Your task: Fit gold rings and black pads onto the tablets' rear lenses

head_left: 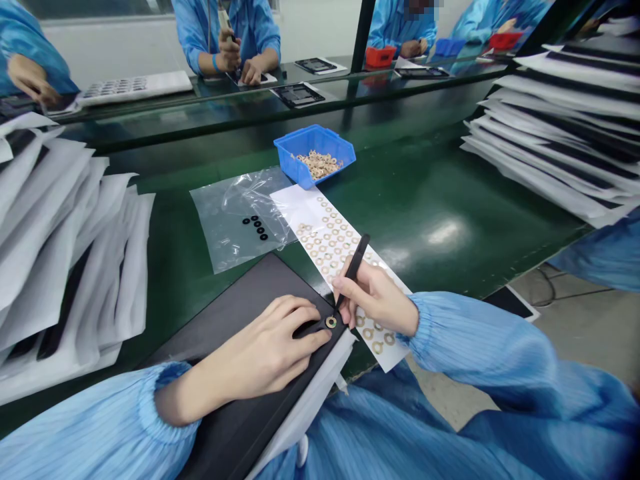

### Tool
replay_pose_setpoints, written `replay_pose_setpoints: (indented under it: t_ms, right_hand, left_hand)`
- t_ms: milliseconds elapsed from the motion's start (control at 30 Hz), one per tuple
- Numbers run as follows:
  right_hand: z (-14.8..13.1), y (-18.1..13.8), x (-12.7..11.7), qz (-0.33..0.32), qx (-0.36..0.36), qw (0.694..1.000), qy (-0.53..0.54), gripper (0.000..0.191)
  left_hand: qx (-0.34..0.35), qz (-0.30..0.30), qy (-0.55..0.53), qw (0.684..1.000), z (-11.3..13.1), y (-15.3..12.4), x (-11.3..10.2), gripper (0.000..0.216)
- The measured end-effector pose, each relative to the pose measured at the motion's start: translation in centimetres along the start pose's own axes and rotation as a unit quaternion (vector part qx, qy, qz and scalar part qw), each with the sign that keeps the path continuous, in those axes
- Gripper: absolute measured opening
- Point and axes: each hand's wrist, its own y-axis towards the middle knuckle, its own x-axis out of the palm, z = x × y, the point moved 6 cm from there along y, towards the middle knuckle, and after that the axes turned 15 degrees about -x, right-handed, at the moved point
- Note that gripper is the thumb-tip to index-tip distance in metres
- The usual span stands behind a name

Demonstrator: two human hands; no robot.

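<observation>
One ring at panel corner, pen tip on it; the sheet looks mostly full.

Left stack [60, 233] of white-sleeved panels lies fanned on the desk [440, 213]. A clear bag [235, 213] with a few black rings lies behind the black panel [240, 300]. Left hand [270, 347]: grip flat on the panel, holding nothing, fingertips just beside the ring [331, 322]. The ring lies on the panel's near right corner, the only one I see placed there. The pen [356, 257] has its tip touching the ring, with the right hand [377, 300] grip closed round it. The sheet [300, 200] carries many rings, and the blue bin [314, 153] holds more loose ones. Right stack [565, 133]: I cannot tell which stack is finished. Judged: placement in progress, with plenty of stock left.
</observation>
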Motion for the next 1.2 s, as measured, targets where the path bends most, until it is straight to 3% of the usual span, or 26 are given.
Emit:
replay_pose_setpoints:
  t_ms: [267,433,733,900,1033,1200]
  right_hand:
    - [-0.4,-0.3,-0.1,0.000,-0.016,0.998,-0.056,0.025]
    - [-2.0,-0.9,0.1,-0.017,-0.130,0.976,-0.172,0.019]
    - [-2.0,-1.3,-0.1,-0.007,-0.153,0.980,-0.126,0.020]
    - [-2.5,-1.5,0.0,-0.014,-0.207,0.969,-0.131,0.015]
    - [-3.0,-1.4,0.2,-0.018,-0.246,0.954,-0.171,0.012]
    - [-2.7,-1.8,0.3,-0.025,-0.282,0.943,-0.174,0.009]
  left_hand:
    - [-0.008,0.004,-0.006,1.000,-0.1,-0.2,0.3,0.028]
    - [-0.014,-0.007,0.010,1.000,0.0,0.0,0.4,0.031]
    - [-0.035,-0.019,0.032,0.999,0.3,0.4,0.8,0.033]
    - [-0.058,0.014,0.031,0.998,0.1,0.4,0.7,0.030]
    - [-0.052,0.008,0.005,0.999,0.1,0.4,0.7,0.029]
    - [-0.084,0.054,-0.047,0.994,-0.7,0.4,0.1,0.020]
